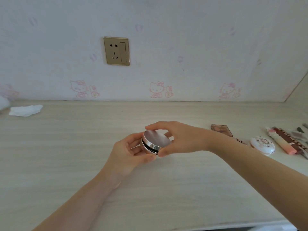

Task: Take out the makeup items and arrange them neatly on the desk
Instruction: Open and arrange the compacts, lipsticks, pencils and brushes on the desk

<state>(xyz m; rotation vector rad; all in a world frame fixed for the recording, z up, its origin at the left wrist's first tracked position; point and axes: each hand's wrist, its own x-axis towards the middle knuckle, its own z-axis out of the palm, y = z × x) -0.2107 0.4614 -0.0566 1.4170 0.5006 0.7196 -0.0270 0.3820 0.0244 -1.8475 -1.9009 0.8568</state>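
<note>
A round pink compact (155,140) with a silver rim is held above the middle of the pale wooden desk (66,155). Its lid stands slightly ajar, with a dark gap along the front. My left hand (128,152) cups its base from below and the left. My right hand (180,139) grips the lid from above and the right, thumb at the front edge. On the desk at the right lie a brown eyeshadow palette (221,130), a white floral compact (263,145), a pink tube (281,142) and several more cosmetics (298,135).
A crumpled white tissue (25,110) lies at the desk's back left. A gold wall socket (116,51) sits on the cartoon-cat wallpaper behind the desk. A side wall closes the desk's right end.
</note>
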